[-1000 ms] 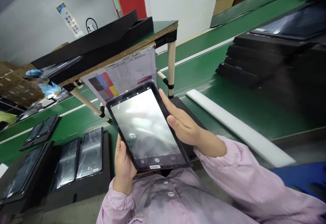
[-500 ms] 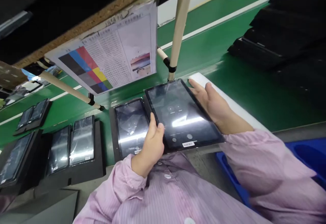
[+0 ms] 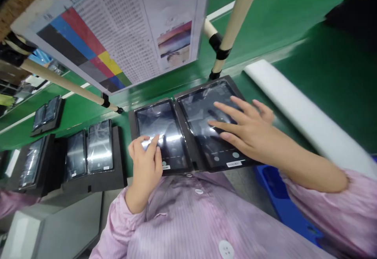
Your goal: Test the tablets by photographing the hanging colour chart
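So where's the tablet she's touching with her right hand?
The tablet lies in the right slot of a black tray at the green belt's near edge, under the right hand, beside a second tablet that the left hand touches.

Two black tablets side by side in a black tray [image 3: 193,149], screens up, flat on the green belt; the left tablet [image 3: 166,133] is dark and glossy with glare streaks and a small white label at its near edge; the right tablet [image 3: 203,133] touches it along the long edge, same dark screen, white label near the bottom, plastic film looks wrinkly.
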Tool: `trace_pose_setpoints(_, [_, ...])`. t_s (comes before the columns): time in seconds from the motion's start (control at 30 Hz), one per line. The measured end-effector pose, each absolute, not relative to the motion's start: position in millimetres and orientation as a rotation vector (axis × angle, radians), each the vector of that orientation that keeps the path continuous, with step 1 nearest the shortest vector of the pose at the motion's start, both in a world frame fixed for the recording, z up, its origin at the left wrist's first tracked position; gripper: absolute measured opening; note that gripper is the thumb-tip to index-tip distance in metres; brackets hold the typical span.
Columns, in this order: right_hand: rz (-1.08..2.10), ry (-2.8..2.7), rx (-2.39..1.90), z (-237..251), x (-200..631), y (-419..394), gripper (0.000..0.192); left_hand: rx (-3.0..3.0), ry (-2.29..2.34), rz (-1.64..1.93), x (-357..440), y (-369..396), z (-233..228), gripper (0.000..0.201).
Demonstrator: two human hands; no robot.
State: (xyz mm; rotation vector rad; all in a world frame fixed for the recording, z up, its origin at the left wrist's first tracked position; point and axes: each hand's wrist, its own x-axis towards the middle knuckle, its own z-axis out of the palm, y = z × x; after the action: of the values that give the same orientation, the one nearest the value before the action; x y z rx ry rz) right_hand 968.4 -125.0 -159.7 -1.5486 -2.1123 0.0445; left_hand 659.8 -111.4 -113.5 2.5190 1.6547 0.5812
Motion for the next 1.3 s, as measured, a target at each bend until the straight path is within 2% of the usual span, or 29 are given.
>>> trace_pose_setpoints(0.13, [0.069, -1.970, -1.508, -159.1, 968.2, -130.8, 0.049, 2.596, 1.867, 0.423, 653.2, -103.7, -117.8, 0.036])
trace_pose_setpoints(0.3, [0.053, -1.820, -1.667, -159.6, 975.7, -145.7, 0.047, 2.614, 1.868, 0.210, 652.6, -100.2, -125.1, 0.039])
trace_pose_setpoints(0.5, [-0.086, -1.699, -1.844, -162.3, 982.4, -156.5, 0.041, 2.650, 1.629, 0.432, 650.8, -104.9, -126.0, 0.039])
trace_pose_setpoints(0.73, [-0.110, -1.700, -1.824, -169.5, 980.8, -150.4, 0.040, 2.665, 1.588, 0.369, 668.3, -113.2, -120.9, 0.037])
trace_pose_setpoints(0.93, [0.052, -1.493, -1.785, -179.4, 988.5, -153.3, 0.054, 2.649, 1.646, 0.323, 676.4, -110.7, -120.9, 0.038])
trace_pose_setpoints(1.1, [0.338, -1.485, -1.862, -192.9, 1001.2, -169.8, 0.071, 2.648, 1.650, 0.163, 677.8, -108.1, -124.0, 0.040])
trace_pose_setpoints(1.2, [0.525, -1.637, -1.814, -210.2, 1009.3, -182.2, 0.082, 2.579, 1.675, 0.164, 657.5, -111.4, -123.3, 0.053])
trace_pose_setpoints(1.3, [0.664, -1.723, -1.770, -225.9, 1013.0, -192.6, 0.094, 2.387, 1.691, 0.198, 618.7, -120.3, -127.8, 0.093])
